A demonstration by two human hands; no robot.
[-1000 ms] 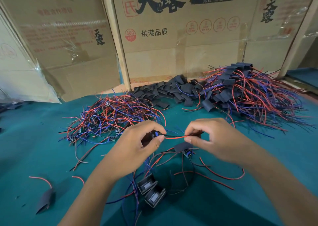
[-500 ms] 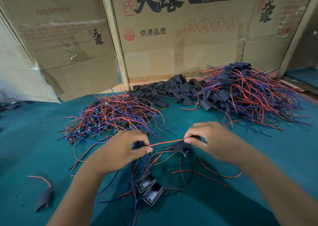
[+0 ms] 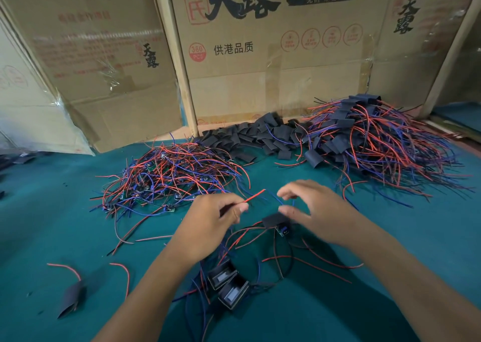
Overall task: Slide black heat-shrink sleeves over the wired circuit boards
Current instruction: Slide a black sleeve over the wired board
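Sleeves (image 3: 260, 136) piled on teal cloth (image 3: 52, 211), cardboard boxes (image 3: 273, 55) behind.

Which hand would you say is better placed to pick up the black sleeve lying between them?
The right hand, probably: its open fingers hover just above the black sleeve, while the left hand already pinches the red wire.

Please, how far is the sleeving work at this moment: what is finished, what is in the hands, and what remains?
Done: the sleeved pile at far right looks finished. In hand: the left hand pinches a red wire; the right hand, fingers relaxed, hovers at one black sleeve beside a bare board. Left: the unsleeved wired boards at centre left, with loose sleeves behind them.
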